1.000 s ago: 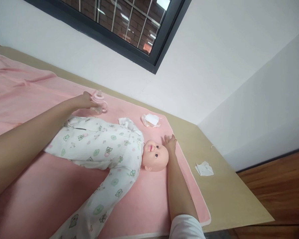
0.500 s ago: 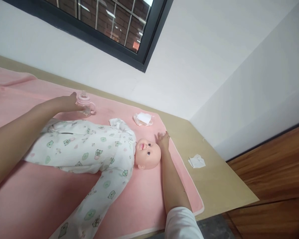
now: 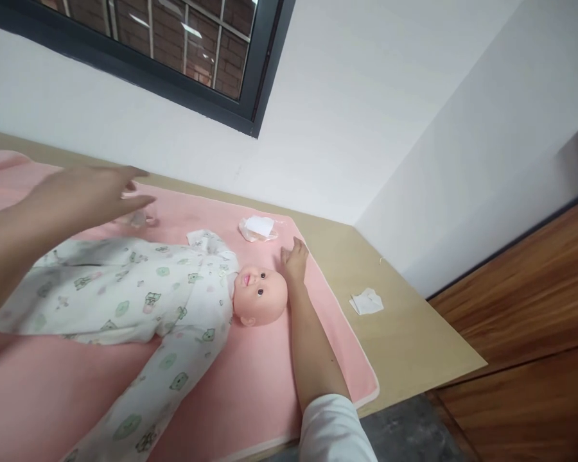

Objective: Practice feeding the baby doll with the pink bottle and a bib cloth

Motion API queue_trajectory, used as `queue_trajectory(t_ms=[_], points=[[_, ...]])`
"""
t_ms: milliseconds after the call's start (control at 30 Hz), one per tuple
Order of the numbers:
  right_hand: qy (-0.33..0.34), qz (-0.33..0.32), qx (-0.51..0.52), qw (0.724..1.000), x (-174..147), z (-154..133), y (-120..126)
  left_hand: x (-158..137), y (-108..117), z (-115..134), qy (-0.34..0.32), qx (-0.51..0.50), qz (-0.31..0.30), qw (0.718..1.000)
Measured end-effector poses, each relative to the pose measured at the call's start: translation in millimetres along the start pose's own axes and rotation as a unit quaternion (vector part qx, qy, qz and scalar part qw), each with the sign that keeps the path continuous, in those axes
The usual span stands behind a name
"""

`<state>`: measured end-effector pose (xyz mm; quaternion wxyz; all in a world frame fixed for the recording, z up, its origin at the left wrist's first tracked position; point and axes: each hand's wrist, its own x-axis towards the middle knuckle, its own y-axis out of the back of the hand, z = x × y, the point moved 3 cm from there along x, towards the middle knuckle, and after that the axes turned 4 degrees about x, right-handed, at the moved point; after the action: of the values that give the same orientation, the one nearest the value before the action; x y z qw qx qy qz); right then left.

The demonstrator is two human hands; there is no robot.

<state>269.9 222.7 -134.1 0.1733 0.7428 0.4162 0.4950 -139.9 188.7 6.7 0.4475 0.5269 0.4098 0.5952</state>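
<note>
Head view. Your left hand (image 3: pixel 89 192) is at the left, blurred, its thumb and fingers parted with a gap between the tips. Behind and just below those fingers is a clear baby bottle (image 3: pixel 137 219) with a pink handle, largely hidden by the hand; you cannot tell from here whether the two touch.

Your right hand (image 3: pixel 295 258) lies beyond the crown of the doll's head, near the edge of the blanket. Its fingers are bent; whether they close on anything cannot be told. The right forearm passes close alongside the head, contact uncertain, and ends in a white sleeve (image 3: pixel 334 430).

Between your arms the doll (image 3: pixel 173 292) lies on its back in a white garment printed with green and pink figures, head to the right, one garment sleeve running toward the bottom edge. Under it is a pink blanket (image 3: pixel 255 378) with a pale border, spread over the bench (image 3: pixel 414 340).

On the blanket, near your right hand: a clear packet (image 3: pixel 259 228) with a white patch on top. On bare bench, farther right: a folded white tissue (image 3: pixel 367 301). A dark-framed window (image 3: pixel 149 74) is above.
</note>
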Motion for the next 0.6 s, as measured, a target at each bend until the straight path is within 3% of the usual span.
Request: queue_trajectory(t_ms=[167,267,367,600], points=[[0.023,-0.197,0.020,0.980,-6,-31,-7,-4,-21,84,-0.200,-0.124,-0.095,0.967],[0.034,-0.286,-0.003,0.958,-13,-43,-8,-9,-35,131,-0.315,-0.124,-0.120,0.933],[0.054,-0.315,-0.011,0.948,-17,-48,-9,-11,-46,169,-0.369,-0.105,-0.145,0.912],[0.069,-0.339,-0.004,0.938,-15,-42,-20,-10,-73,229,-0.424,-0.121,-0.324,0.837]])
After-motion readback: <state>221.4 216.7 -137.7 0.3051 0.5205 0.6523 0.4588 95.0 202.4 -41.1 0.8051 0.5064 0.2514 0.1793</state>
